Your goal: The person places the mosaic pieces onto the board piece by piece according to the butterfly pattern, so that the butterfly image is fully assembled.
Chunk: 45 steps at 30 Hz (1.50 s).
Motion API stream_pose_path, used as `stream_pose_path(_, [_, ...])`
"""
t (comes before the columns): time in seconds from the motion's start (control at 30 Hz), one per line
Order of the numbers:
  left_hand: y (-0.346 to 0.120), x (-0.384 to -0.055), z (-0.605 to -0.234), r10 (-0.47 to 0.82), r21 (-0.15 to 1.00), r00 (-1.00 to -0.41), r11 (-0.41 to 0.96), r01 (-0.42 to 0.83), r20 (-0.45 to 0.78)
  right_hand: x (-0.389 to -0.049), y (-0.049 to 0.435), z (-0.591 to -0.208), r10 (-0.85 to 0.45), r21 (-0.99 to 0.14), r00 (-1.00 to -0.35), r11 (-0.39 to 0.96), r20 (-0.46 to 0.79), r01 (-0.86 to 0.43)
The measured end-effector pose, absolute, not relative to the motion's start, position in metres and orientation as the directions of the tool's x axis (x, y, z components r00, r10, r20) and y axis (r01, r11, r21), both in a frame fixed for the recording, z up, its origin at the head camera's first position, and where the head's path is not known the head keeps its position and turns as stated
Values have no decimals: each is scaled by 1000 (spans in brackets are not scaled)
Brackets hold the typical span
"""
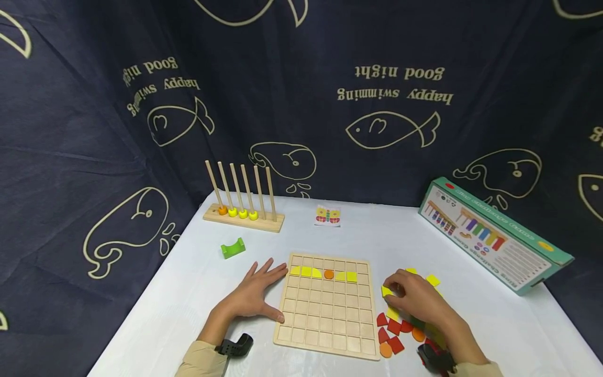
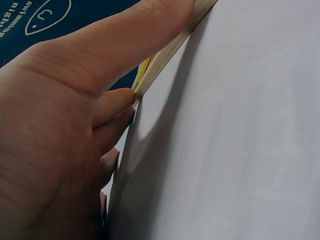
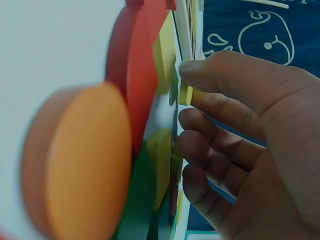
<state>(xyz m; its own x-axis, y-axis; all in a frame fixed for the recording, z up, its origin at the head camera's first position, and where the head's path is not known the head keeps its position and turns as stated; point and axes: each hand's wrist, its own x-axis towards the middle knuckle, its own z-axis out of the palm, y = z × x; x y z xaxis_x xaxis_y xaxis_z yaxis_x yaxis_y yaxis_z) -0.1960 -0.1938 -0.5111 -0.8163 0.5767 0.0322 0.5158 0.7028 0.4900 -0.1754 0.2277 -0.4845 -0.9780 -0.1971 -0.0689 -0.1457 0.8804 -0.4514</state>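
A wooden grid board (image 1: 327, 310) lies on the table with a row of pieces near its far edge: yellow quarter-rounds, yellow squares (image 1: 351, 277) and an orange disc (image 1: 328, 274). Spread along the board's left side, my left hand (image 1: 248, 296) touches its edge with thumb and fingertips. To the right of the board, my right hand (image 1: 416, 297) pinches a yellow piece (image 3: 186, 94) between thumb and forefinger; its full shape is hidden. Below and around that hand lie loose yellow, red, orange and green pieces, among them a red square (image 1: 397, 344) and an orange disc (image 1: 385, 350).
A wooden stand (image 1: 242, 222) with upright pegs and a few orange and yellow beads stands back left. Nearer lies a green arch block (image 1: 233, 248). A butterfly picture card (image 1: 327, 216) lies behind the board. A long game box (image 1: 487, 235) stands at right.
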Motion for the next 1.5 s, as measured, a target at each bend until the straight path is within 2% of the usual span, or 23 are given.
stream_pose_path(0.4, [-194,-196,-512,581,492,-813,698,521,36,-192,208,-482,-229,-505,-972,845,-44,-176])
stream_pose_path(0.8, [-194,-196,-512,581,483,-813,703,523,35,-203,190,-482,-275,-489,-961,838,7,-243])
stream_pose_path(1.03, [-195,-196,-512,586,484,-809,697,530,43,-205,183,-481,-285,-499,-959,832,-8,-243])
stream_pose_path(1.5, [-194,-196,-512,590,473,-806,699,537,45,-200,200,-484,-259,-544,-966,811,-5,-214])
